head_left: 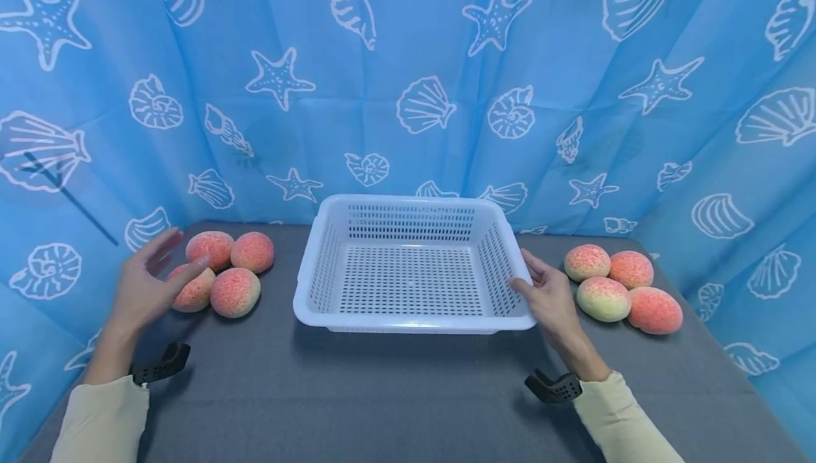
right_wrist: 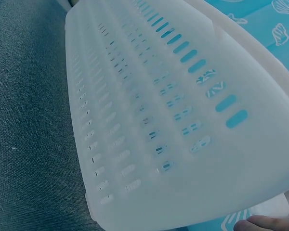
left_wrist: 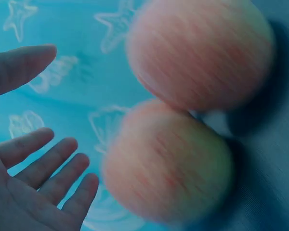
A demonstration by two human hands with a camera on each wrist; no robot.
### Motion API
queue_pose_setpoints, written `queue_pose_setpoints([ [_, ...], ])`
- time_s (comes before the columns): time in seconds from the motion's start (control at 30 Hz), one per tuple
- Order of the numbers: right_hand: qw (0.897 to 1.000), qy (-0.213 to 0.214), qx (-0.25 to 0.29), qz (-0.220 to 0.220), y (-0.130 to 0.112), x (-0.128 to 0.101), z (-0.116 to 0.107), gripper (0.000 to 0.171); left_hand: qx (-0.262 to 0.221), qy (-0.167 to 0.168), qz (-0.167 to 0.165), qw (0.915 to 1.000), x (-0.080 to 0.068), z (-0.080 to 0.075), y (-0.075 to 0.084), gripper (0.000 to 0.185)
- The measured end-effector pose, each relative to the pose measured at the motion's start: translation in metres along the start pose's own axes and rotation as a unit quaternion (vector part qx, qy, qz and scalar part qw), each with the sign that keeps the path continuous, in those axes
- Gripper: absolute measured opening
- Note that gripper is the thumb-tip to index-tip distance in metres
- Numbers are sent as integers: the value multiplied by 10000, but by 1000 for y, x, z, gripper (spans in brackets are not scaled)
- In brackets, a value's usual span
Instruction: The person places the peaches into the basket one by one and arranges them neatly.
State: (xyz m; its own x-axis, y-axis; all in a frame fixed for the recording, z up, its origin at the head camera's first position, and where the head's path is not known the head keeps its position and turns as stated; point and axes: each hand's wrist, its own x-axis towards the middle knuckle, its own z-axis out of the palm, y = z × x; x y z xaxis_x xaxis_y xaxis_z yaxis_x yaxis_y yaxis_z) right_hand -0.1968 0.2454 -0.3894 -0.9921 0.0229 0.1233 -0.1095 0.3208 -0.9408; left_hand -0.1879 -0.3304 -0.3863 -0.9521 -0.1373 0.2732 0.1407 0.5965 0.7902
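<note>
A white perforated plastic basket (head_left: pixel 319 307) stands in the middle of the table in the head view, with nothing inside it. My right hand (head_left: pixel 550 300) grips its right rim, thumb over the edge and fingers outside. The right wrist view is filled by the slotted basket wall (right_wrist: pixel 135 120), with fingertips (right_wrist: pixel 265 224) in the lower right corner. My left hand (head_left: pixel 143 284) hovers beside several pink-red peaches (head_left: pixel 235 293) on the left, fingers spread and thumb over the nearest one. The left wrist view shows that hand (left_wrist: pixel 38 187) holding nothing, with two blurred peaches (left_wrist: pixel 168 163) beside it.
A second cluster of several peaches (head_left: pixel 603 299), pink and yellow-green, lies right of the basket. Grey cloth (head_left: pixel 357 406) covers the table. A blue curtain (head_left: pixel 382 137) with shell and starfish prints hangs behind and at both sides. Each wrist wears a black strap mount (head_left: pixel 553 386).
</note>
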Motion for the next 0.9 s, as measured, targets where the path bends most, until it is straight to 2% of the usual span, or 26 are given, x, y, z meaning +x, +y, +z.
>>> queue_pose_setpoints([
  [0.1, 10000, 5, 1, 16, -1, 0, 0, 65, -83, 82, -274, 9996, -6, -1, -19, 83],
  [0.23, 10000, 45, 6, 55, -1, -1, 0, 65, -330, -48, -731, 9968, -9, 3, -41, 85],
  [0.37, 10000, 20, 33, 16, -1, -1, -1, 64, -596, -154, -800, 9949, -12, 6, -57, 79],
  [0.5, 10000, 1, 43, -66, -2, 0, -1, 63, -707, -222, -812, 9939, -15, 5, -67, 77],
  [0.67, 10000, -4, 18, -61, -1, -1, -1, 63, -790, -303, -1061, 9907, -16, 7, -76, 81],
  [0.9, 10000, 7, -10, -48, 0, -2, -1, 64, -810, -205, -1105, 9904, -15, 11, -82, 84],
])
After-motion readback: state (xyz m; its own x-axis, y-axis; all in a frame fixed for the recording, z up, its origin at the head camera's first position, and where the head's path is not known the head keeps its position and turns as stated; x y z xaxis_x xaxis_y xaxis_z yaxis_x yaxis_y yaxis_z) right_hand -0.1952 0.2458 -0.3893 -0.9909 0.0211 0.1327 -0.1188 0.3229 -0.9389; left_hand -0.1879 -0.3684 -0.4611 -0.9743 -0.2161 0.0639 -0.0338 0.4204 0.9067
